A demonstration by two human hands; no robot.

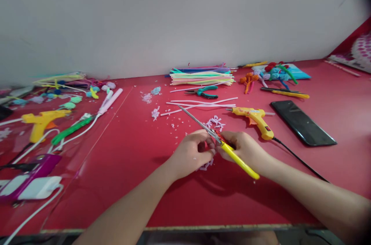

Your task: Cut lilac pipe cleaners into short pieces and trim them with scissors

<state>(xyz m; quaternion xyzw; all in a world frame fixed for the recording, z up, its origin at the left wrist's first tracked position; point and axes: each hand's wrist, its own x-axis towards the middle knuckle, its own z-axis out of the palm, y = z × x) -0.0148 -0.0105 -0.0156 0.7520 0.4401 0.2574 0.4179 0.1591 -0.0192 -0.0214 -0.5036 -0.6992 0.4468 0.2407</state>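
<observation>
My right hand (243, 148) is closed on a pair of scissors (239, 160) with a straight yellow handle. Their long silver blade points up and to the left, passing over my left fingers. A red and black part shows by my right fingers. My left hand (191, 152) is curled, its fingertips pressed together close to the right ones. What it pinches is hidden or too small to tell. Short cut lavender pipe cleaner pieces (215, 122) lie in a pile just beyond my hands, and more lie beneath them. Long lavender pipe cleaners (203, 104) cross each other farther back.
Behind lie teal pliers (204, 92) and a bundle of colored pipe cleaners (201, 78). To the right are a yellow glue gun (255, 117) with its cord and a black phone (303, 122). At left are another glue gun (43, 123), a purple power strip (31, 177) and white cables.
</observation>
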